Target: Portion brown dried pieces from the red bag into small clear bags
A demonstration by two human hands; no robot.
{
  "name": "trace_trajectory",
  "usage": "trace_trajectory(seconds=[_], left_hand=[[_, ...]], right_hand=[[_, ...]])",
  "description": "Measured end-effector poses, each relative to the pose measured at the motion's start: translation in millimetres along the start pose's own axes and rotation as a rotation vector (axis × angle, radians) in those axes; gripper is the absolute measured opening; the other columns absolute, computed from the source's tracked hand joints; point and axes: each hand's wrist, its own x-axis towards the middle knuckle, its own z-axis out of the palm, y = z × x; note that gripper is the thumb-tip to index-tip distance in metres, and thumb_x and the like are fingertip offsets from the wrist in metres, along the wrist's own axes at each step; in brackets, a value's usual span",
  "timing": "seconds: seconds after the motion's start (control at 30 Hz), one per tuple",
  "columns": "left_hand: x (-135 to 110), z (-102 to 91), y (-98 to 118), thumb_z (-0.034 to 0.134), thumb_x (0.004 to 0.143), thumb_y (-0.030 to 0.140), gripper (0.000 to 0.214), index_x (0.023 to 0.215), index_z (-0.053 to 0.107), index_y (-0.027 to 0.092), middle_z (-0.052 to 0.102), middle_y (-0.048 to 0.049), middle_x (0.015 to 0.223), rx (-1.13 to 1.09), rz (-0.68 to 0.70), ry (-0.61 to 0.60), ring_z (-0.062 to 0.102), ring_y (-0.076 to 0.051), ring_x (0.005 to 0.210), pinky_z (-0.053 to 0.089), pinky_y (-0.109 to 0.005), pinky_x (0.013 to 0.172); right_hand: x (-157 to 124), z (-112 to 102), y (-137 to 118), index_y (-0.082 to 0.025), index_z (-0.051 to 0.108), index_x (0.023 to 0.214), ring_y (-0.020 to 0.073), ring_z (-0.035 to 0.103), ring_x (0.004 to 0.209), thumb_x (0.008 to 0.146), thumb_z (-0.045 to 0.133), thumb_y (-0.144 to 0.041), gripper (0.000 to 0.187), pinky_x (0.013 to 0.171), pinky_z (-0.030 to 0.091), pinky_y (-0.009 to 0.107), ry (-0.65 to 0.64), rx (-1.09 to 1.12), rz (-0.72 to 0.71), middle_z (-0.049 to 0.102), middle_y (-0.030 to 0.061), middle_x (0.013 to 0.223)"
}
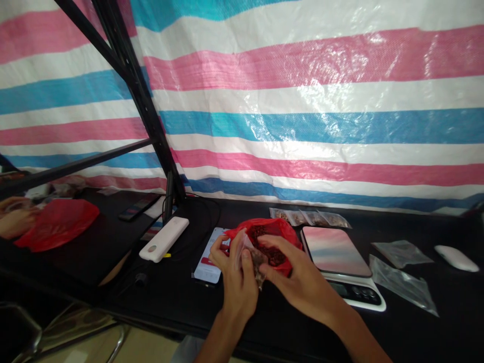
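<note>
My left hand (240, 275) is closed on a small clear plastic bag (257, 258) that has brownish bits in it. My right hand (293, 277) reaches in from the other side, its thumb and index finger curved around the bag's right edge, with the thumb touching it. Just behind both hands sits an open red plastic bag (291, 237), full of dark reddish-brown small pieces. My fingers hide part of its front.
Right of the red bag stands a kitchen scale (336, 252). Filled clear packets (310, 218) lie behind. Flat clear bags (403, 282) and a white mouse (457, 258) are farther right. On the left are a phone (207, 259), a white power bank (164, 239) and another person's hand (17, 219).
</note>
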Motion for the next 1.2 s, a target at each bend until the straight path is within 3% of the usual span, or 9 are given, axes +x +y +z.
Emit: trace_trajectory(seconds=[0.1,0.27,0.5,0.6,0.7,0.8,0.9,1.1,1.2], left_hand=[[-1,-1.8,3,0.03,0.105,0.05,0.051,0.132,0.067,0.026,0.042,-0.0127,0.137,-0.102,-0.052,-0.066,0.038,-0.031,0.136,0.032,-0.055,0.118],[-5,0.2,4,0.03,0.104,0.058,0.056,0.137,0.065,0.031,0.045,-0.0123,0.137,-0.257,-0.131,-0.242,0.039,-0.031,0.137,0.033,-0.056,0.118],[-7,-5.1,-1,0.031,0.104,0.053,0.052,0.141,0.059,0.03,0.04,-0.0126,0.137,-0.084,0.012,-0.163,0.039,-0.032,0.132,0.033,-0.059,0.114],[-5,-10.6,-4,0.033,0.105,0.047,0.045,0.13,0.065,0.027,0.041,-0.0114,0.131,0.036,0.065,-0.107,0.043,-0.03,0.122,0.037,-0.056,0.109],[-4,-15.7,-7,0.035,0.104,0.041,0.039,0.123,0.066,0.025,0.044,-0.0103,0.124,0.133,0.111,-0.059,0.046,-0.027,0.109,0.04,-0.052,0.101],[-6,-19.7,-9,0.044,0.101,0.03,0.028,0.118,0.065,0.025,0.047,-0.0101,0.12,0.189,0.251,0.022,0.048,-0.027,0.105,0.04,-0.048,0.093],[-12,-21.0,-5,0.053,0.095,0.016,0.021,0.107,0.067,0.026,0.052,-0.0076,0.111,0.159,0.427,0.065,0.051,-0.025,0.099,0.041,-0.042,0.087],[-18,-10.8,7,0.055,0.088,-0.001,0.027,0.092,0.065,0.024,0.062,-0.0045,0.094,-0.019,0.59,-0.215,0.055,-0.02,0.09,0.048,-0.033,0.082],[-16,-6.5,10,0.054,0.089,-0.003,0.027,0.09,0.065,0.022,0.062,-0.0043,0.09,-0.067,0.598,-0.247,0.056,-0.018,0.086,0.05,-0.03,0.078]], right_hand=[[-12,8,-9,-0.029,0.059,0.138,0.0233,0.066,0.124,0.09,0.071,-0.03,0.049,0.11,0.051,0.04,-0.087,0.122,0.068,0.068,0.0048,0.138],[-18,0,3,-0.03,0.063,0.134,0.0235,0.065,0.124,0.093,0.066,-0.029,0.041,0.111,0.05,0.043,-0.007,0.048,0.017,0.069,0.0053,0.134],[-33,-83,59,-0.026,0.068,0.123,0.027,0.07,0.108,0.092,0.064,-0.037,0.034,0.099,0.055,0.046,0.303,-0.244,0.062,0.074,0.0093,0.121],[-41,-111,80,-0.025,0.074,0.114,0.0288,0.071,0.1,0.089,0.064,-0.035,0.029,0.094,0.055,0.048,0.257,-0.441,0.117,0.077,0.0085,0.107],[-47,-120,85,-0.024,0.07,0.125,0.0306,0.066,0.115,0.091,0.062,-0.036,0.036,0.103,0.05,0.051,0.285,-0.522,0.068,0.074,0.0098,0.12],[-52,-124,83,-0.024,0.064,0.133,0.0295,0.061,0.123,0.095,0.059,-0.04,0.041,0.108,0.046,0.051,0.442,-0.503,0.032,0.07,0.0105,0.13],[-58,-132,85,-0.023,0.069,0.118,0.0282,0.064,0.114,0.097,0.055,-0.041,0.031,0.103,0.048,0.048,0.632,-0.474,0.045,0.073,0.0104,0.119],[-66,-144,97,-0.022,0.073,0.097,0.0265,0.066,0.097,0.093,0.053,-0.036,0.025,0.092,0.05,0.044,0.889,-0.445,0.171,0.076,0.009,0.102],[-67,-144,100,-0.022,0.074,0.095,0.0257,0.065,0.09,0.091,0.053,-0.034,0.025,0.087,0.05,0.043,0.962,-0.421,0.191,0.076,0.0086,0.098]])
